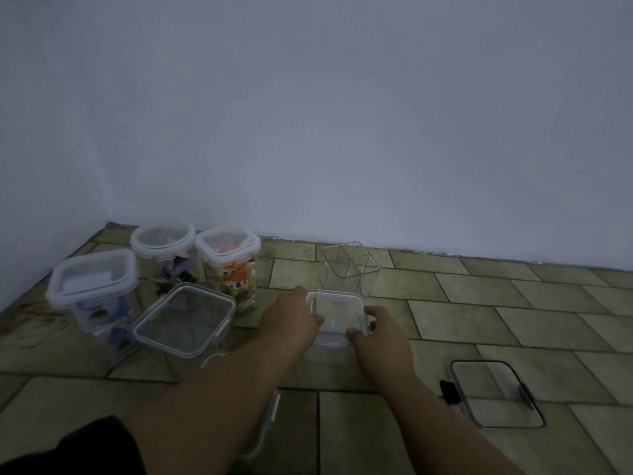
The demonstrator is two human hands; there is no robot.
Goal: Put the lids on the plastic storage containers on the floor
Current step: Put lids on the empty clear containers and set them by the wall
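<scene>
Nearest me, both forearms reach forward: my left hand curls over the nine o'clock edge of the clear lid, my right hand pinches its four o'clock corner, and the lid rests on its empty container, so I judge a straight downward press remains. From ten o'clock rightward stand three filled, closed tubs and an empty closed tub; an open container waits at twelve, a loose lid at four.

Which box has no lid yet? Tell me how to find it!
Find the pale wall where it meets the tiled floor. Close to that edge, just beyond the lid that the left hand and right hand hold, stands a clear container. Unlike the lidded containers to the left, it is open-topped and empty.
</scene>
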